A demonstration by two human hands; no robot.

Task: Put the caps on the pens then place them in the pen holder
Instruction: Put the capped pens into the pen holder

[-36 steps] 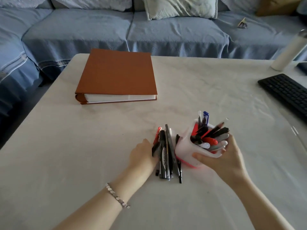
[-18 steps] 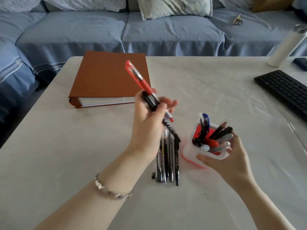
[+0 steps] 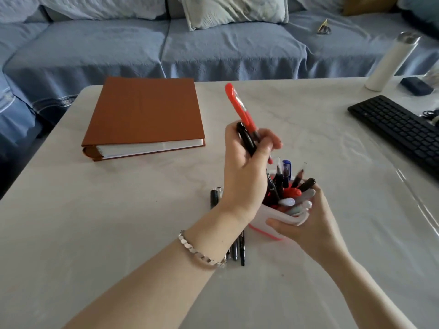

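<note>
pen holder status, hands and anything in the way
Left hand shut on red pen and black pen, above pen holder. Right hand grips holder, tilted, nearly full. Loose pens on table under left wrist. Path clear.

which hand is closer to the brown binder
Left. The left hand, holding a red pen and a black pen, is raised just right of the binder; the right hand grips the pen holder farther off.
</note>
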